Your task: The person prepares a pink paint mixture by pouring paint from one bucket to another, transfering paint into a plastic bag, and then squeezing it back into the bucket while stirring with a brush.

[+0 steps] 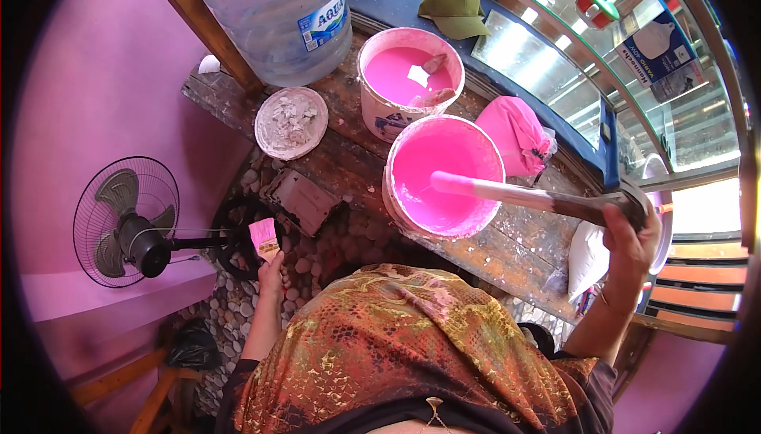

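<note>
My left hand is closed round a flat paintbrush, its bristles upward and coated pink. It is held low, over the pebbles and apart from the buckets. My right hand grips the dark, curved end of a long stick-like tool; its exact kind is unclear. The tool's pale far end is smeared pink and reaches over the nearer white bucket, which holds bright pink paint. Behind it stands a second white bucket of pink paint, with pale scraps and pinkish pieces inside.
The stained wooden bench carries a large water bottle, a crusted lid, a pink bag and a white bag. A cap lies behind, near a glass case. A fan stands at left.
</note>
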The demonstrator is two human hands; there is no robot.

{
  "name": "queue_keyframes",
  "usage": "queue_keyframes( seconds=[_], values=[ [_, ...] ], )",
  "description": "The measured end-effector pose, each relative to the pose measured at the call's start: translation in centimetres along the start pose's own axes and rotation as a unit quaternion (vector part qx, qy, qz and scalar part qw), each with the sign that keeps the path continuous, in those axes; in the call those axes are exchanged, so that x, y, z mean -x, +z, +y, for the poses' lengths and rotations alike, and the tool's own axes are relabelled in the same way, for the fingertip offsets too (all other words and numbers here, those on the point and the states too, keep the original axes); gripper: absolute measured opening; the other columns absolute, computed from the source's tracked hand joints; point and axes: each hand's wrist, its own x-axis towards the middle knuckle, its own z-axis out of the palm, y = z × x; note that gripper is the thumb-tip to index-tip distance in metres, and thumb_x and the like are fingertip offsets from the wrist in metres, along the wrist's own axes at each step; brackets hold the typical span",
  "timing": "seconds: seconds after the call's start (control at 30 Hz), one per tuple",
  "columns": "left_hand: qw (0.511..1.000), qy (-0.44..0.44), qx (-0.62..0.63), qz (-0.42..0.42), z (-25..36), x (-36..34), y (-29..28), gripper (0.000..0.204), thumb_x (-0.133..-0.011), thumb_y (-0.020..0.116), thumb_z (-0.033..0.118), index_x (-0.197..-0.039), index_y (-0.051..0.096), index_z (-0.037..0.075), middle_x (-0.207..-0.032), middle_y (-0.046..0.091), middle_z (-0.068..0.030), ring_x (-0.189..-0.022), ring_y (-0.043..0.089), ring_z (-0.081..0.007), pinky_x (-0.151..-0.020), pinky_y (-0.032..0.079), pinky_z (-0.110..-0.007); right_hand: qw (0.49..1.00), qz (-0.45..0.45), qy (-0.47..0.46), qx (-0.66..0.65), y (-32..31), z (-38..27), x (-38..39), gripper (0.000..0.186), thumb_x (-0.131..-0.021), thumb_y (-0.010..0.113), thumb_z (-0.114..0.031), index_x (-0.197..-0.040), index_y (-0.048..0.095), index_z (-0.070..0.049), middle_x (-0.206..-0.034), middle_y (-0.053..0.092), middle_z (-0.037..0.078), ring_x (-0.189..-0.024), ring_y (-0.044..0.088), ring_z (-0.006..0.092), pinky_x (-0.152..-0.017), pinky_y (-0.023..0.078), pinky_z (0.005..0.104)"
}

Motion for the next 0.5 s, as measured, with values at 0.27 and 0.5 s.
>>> queue_keyframes(
  seconds=[0.27,0.5],
  values=[
    [0.998,0.002,-0.062,-0.013,2.6,-1.9,-0.6,0.033,-0.082,0.069,0.038,-0.078,0.049,0.013,-0.057,0.045,0.0008,-0.04,0.041,-0.0097,-0.036,0.032,-0.025,0.986,0.143,-0.076,-0.029,-3.1,-1.6,4.2,0.022,-0.08,0.067,-0.001,-0.101,0.059,-0.002,-0.069,0.053,-0.004,-0.046,0.033,-0.0003,-0.04,0.021,0.0162],
    [0.997,0.001,-0.067,-0.028,3.9,-2.6,-1.6,0.035,-0.082,0.069,0.039,-0.075,0.047,0.012,-0.057,0.045,0.0005,-0.04,0.041,-0.0097,-0.036,0.032,-0.025,0.959,0.268,-0.087,-0.018,-3.5,-3.7,7.2,0.034,-0.079,0.066,-0.004,-0.11,0.055,0.004,-0.075,0.058,0.004,-0.051,0.047,0.0036,-0.043,0.035,0.0151]
  ],
)
